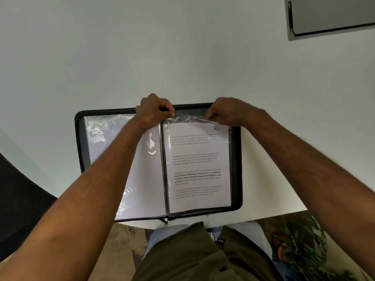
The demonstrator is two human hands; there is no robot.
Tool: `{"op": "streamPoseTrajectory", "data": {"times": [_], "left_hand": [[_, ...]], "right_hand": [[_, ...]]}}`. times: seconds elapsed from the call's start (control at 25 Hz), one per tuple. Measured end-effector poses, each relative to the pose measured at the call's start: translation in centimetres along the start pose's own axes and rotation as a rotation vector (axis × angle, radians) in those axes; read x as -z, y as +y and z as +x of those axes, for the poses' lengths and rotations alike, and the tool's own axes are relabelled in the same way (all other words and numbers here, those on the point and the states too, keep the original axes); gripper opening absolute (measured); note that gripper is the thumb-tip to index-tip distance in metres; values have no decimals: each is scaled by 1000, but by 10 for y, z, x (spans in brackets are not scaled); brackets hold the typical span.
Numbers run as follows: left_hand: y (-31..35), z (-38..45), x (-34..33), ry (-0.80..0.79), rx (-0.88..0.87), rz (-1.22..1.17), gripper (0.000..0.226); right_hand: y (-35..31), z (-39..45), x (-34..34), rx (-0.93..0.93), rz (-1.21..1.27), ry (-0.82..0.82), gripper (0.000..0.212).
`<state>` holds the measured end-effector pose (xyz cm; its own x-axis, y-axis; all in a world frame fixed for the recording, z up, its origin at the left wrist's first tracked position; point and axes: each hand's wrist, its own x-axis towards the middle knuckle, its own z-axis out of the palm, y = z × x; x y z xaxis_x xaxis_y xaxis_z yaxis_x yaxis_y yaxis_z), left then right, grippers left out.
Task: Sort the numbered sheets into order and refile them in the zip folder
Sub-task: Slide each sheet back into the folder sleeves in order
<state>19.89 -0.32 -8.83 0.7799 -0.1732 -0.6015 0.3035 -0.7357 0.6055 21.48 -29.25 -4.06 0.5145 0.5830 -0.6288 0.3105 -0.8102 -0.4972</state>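
**Sleeve mouth, sheet 10**

We pinch the plastic sleeve [190, 118] top edge: left hand [154, 111] by the spine, right hand [225, 112] outboard. Sheet 10 [197, 165] lies below our grip, long axis toward us, inside the zip folder [236, 169] on the worktop [182, 57].

White table [182, 57], grey hatch [332, 15], black chair [22, 199], plant [300, 246].

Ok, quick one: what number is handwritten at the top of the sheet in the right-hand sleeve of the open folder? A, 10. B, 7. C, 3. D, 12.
A: "10" is handwritten at the top right corner of the sheet, just below where both hands pinch the sleeve's top edge.
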Motion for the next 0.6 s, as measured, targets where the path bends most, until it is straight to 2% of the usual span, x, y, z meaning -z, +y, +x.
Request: {"op": "streamPoseTrajectory", "data": {"times": [0.12, 0.32, 0.44, 0.52, 0.6], "left_hand": [[0, -1, -1, 42, 3, 8, 7], [4, -8, -6, 101, -10, 109, 12], [11, -20, -9, 112, -21, 233, 22], [9, -31, -11, 133, -76, 293, 36], [-2, -48, -18, 179, -169, 353, 54]], "right_hand": [[-4, 0, -3, -4, -78, -21, 31], [-10, -7, -6, -70, -45, -24, 40], [-14, -18, -18, -103, 101, 209, 33], [-18, -31, -31, -169, 292, 428, 38], [-21, -44, -49, -215, 354, 591, 52]]}}
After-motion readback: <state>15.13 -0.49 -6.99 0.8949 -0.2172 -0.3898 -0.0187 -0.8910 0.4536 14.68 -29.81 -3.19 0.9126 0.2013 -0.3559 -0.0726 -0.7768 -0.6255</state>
